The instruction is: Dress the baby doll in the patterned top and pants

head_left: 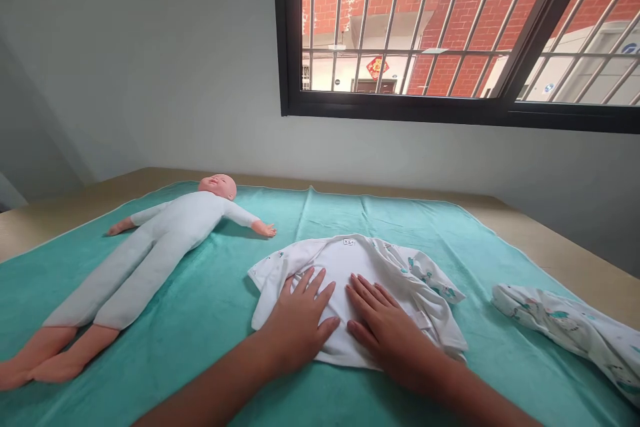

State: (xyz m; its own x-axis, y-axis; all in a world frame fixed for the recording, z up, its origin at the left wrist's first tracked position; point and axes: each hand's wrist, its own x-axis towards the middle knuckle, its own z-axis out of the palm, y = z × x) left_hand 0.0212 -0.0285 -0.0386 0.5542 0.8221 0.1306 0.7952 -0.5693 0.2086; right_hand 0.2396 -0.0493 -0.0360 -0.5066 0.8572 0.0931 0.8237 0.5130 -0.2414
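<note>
A white baby shirt (345, 260) with a small green print on its sleeves lies spread on a teal blanket (220, 360), its neck label facing up at the far edge. My left hand (303, 317) rests on the shirt's left half, fingers spread. On the right half, my right hand (383, 320) lies flat with its fingers fairly close together. Neither hand grips the cloth. The fabric under both palms is hidden. To the left, a baby doll (165, 233) in a white body lies on its back, arms out and head toward the wall.
Another printed white garment (570, 327) lies bunched at the right, cut off by the frame edge. Beneath the blanket is a wooden table (560, 240), its far side against a grey wall (200, 67). A barred window (400, 103) sits above.
</note>
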